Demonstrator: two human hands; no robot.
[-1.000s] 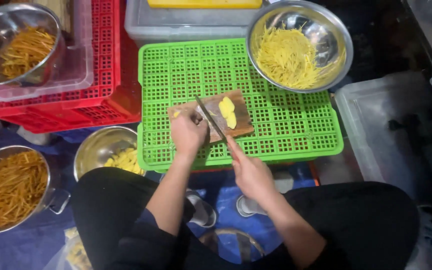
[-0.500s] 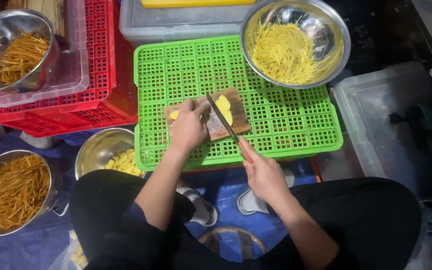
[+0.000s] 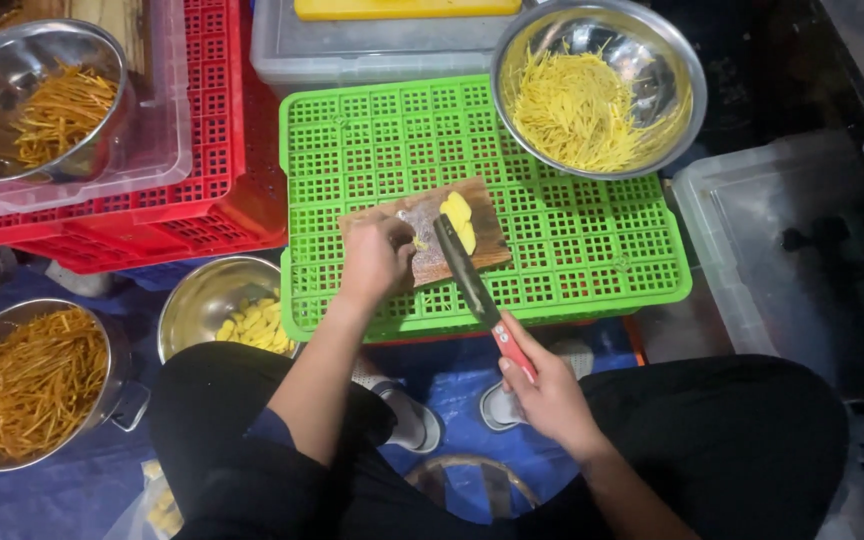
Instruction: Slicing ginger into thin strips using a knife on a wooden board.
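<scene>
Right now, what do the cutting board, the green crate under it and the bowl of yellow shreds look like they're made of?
Cutting board: seemingly wood, brown, matte, worn pale where the left hand rests. Green crate: looks like moulded plastic, a bright uniform lattice with a slight sheen. Bowl: apparently stainless steel, silvery with mirror-like reflections on its wall. Knife in the right hand: dark, probably metal blade; red handle, likely plastic.

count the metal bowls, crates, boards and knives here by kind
metal bowls: 4
crates: 2, green and red
boards: 1
knives: 1
total: 8
</scene>
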